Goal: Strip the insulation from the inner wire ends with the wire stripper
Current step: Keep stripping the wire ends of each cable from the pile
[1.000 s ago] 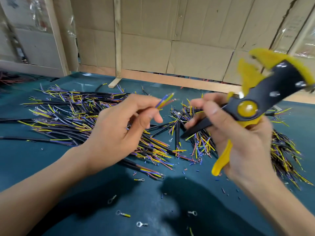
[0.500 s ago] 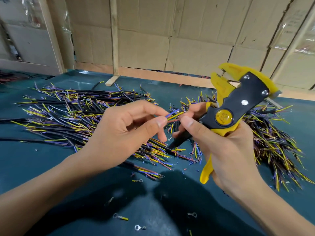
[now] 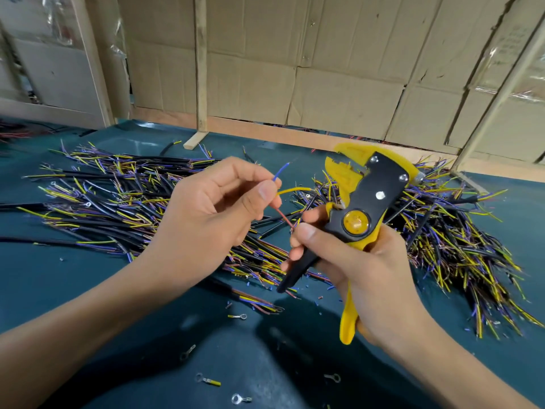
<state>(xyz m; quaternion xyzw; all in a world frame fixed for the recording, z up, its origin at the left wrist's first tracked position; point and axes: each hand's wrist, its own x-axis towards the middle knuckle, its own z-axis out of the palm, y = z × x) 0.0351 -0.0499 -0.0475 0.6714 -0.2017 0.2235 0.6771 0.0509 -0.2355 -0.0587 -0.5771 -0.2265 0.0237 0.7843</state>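
Three splayed inner wires (image 3: pixel 278 190) are pinched by the left hand (image 3: pixel 206 211). Just right, the wire stripper (image 3: pixel 358 219) is gripped by the right hand (image 3: pixel 362 267), whose fingertips pinch the red wire.

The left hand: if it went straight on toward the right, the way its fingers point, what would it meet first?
Probably the right hand gripping the wire stripper. The left hand pinches spread inner wires, and the red wire already reaches the right fingertips. Depth is uncertain.

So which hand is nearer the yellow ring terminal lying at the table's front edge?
Left. The left hand is above it; the right hand is farther right of the terminal.
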